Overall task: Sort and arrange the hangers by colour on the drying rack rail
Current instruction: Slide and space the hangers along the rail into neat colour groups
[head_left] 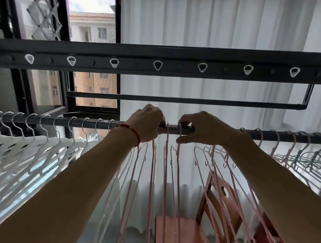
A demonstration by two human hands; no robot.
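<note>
A dark drying rack rail [92, 125] runs across the head view. Several white hangers [48, 147] with metal hooks hang on its left part. Several pink hangers [165, 177] hang in the middle, more pink ones [288, 156] to the right, and grey-green hangers [314, 159] at the far right. My left hand [146, 122] curls over the rail among the pink hooks. My right hand [202, 128] pinches the hook of a pink hanger [180, 139] at the rail, thumb under it.
A dark perforated bar [159, 64] with white-rimmed holes spans the view above the rail, with a thinner bar [175, 100] below it. A wooden chair [197, 225] stands underneath. White curtains [217, 22] hang behind; an open window [91, 80] is at the left.
</note>
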